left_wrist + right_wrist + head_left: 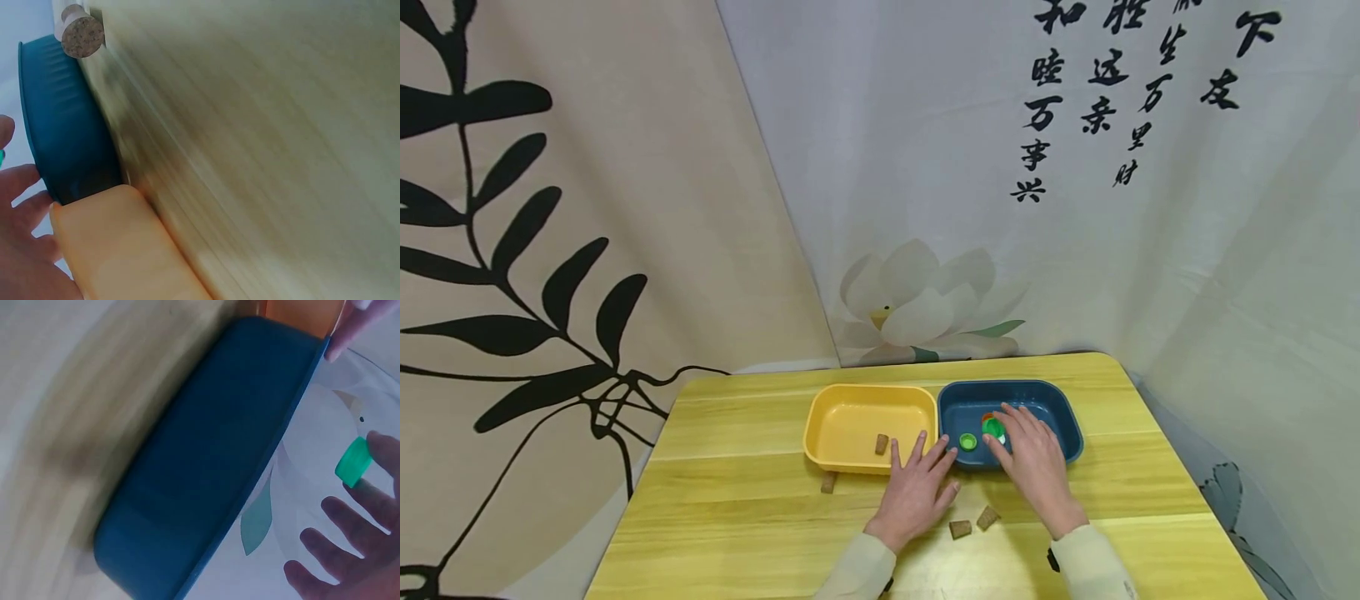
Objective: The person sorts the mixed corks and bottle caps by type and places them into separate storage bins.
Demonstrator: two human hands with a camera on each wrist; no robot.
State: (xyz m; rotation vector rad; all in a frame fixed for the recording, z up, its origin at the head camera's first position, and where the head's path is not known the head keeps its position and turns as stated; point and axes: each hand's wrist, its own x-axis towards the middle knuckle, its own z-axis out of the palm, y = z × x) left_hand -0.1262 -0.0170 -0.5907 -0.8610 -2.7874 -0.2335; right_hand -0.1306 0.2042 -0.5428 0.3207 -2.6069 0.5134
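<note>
My right hand (1033, 458) pinches a green bottle cap (354, 462) between thumb and forefinger, above the blue tray (1071, 446); its other fingers are spread. Inside that tray lies a lighter green cap (967, 442). Orange and white bits show beside the pinched cap, partly hidden. My left hand (917, 492) is spread at the near rims where the blue and yellow trays meet, its fingertips at the edge. One cork stopper (882, 444) lies in the yellow tray (827, 408).
A cork (828, 482) lies against the yellow tray's near side. Two more corks, one on the left (960, 529) and one on the right (988, 517), lie on the wooden table (722, 517) between my forearms. A printed cloth (925, 192) hangs behind the table.
</note>
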